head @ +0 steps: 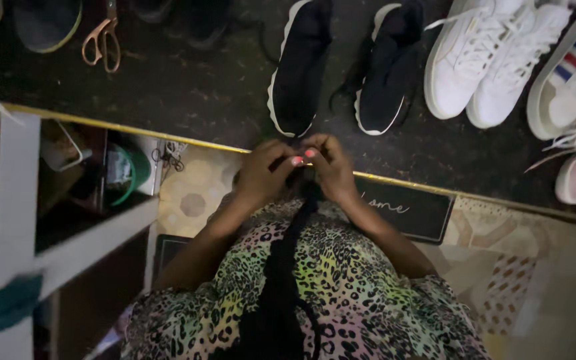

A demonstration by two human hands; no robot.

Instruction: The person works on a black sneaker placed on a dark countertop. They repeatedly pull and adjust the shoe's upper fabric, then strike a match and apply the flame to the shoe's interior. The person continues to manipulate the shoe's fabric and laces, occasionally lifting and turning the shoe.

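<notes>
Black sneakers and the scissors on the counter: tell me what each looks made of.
Black sneakers: apparently matte knit or mesh fabric uppers, with smooth white soles that look like rubber or foam. Scissors: metal, judging by the shiny copper-toned handles; the blades run out of view.

Black sneakers (345,67), white sneakers (495,60), leopard-print dress (341,293) (pink, green, yellow).

Your left hand (261,175) and right hand (330,167) meet fingertip to fingertip just below the counter edge (168,135), pinching the top of a long dark braid (281,280) running down your leopard-print top (361,293); black sneakers (341,67) sit right above, white sneakers (495,60) beside them, copper scissors (103,41) far left.
</notes>
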